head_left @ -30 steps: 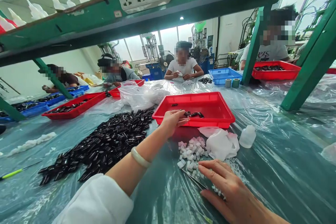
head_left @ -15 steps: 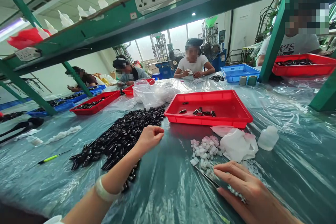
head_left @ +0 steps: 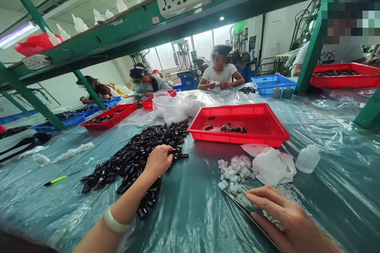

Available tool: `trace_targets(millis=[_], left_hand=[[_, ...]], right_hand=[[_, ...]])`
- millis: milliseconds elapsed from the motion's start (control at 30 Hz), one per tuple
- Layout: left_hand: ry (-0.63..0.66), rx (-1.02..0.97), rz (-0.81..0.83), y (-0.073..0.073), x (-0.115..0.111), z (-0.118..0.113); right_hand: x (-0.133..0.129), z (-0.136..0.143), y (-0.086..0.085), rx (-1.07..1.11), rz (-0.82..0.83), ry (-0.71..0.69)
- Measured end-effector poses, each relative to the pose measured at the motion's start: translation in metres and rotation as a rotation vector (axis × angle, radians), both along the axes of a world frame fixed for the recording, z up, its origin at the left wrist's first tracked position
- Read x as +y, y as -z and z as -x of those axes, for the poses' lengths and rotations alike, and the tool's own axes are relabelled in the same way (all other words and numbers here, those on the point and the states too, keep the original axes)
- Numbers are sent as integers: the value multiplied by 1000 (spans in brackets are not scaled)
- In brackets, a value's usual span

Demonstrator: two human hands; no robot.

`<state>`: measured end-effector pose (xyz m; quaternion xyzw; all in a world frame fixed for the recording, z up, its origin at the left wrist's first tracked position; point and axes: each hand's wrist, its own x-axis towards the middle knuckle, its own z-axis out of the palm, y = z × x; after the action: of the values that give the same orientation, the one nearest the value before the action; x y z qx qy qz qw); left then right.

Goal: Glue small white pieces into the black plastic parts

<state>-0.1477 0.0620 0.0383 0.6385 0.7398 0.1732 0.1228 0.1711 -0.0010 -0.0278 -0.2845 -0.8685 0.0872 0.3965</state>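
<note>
My left hand (head_left: 159,161) is over the right side of a heap of small glossy black pieces (head_left: 133,154). Its fingers are pinched together, with a black piece at their tips, partly hidden by the hand. In my right hand (head_left: 282,209), between thumb and fingers, is a pair of metal tweezers (head_left: 237,202) pointing up and left. The tweezer tips lie close to a small pile of whitish translucent pieces (head_left: 236,169). More tiny clear bits lie under and beside the right hand, which partly covers them.
Beyond the heap sits a red tray (head_left: 204,136) holding several black pieces. A crumpled white bag (head_left: 273,166) and a small translucent bottle (head_left: 308,158) are at right. A yellow-green pointed tool (head_left: 57,180) lies left. A green shelf beam (head_left: 118,39) crosses overhead; other people sit across the table.
My left hand has moved left and slightly down, onto the heap of black pieces. My right hand still holds the tweezers in nearly the same place. The view has shifted slightly.
</note>
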Motion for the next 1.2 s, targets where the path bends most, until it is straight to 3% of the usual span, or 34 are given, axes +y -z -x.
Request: trace_targets(millis=[100, 233, 367, 433, 600, 767, 1200], left_hand=[[156, -210, 89, -7, -13, -36], [404, -491, 335, -4, -36, -91], [556, -840, 532, 4, -47, -121], [522, -993, 559, 7, -46, -125], [303, -1136, 452, 18, -45, -126], [223, -1259, 478, 26, -49, -130], [173, -1372, 517, 35, -54, -135]], right_hand=[[-1, 0, -1, 7, 61, 14], [-5, -1, -7, 63, 181, 53], [-5, -1, -15, 148, 346, -15], [-5, 0, -18, 190, 406, -35], [-5, 3, -18, 127, 602, 20], [-7, 6, -13, 97, 703, -47], [-10, 8, -13, 51, 596, -56]])
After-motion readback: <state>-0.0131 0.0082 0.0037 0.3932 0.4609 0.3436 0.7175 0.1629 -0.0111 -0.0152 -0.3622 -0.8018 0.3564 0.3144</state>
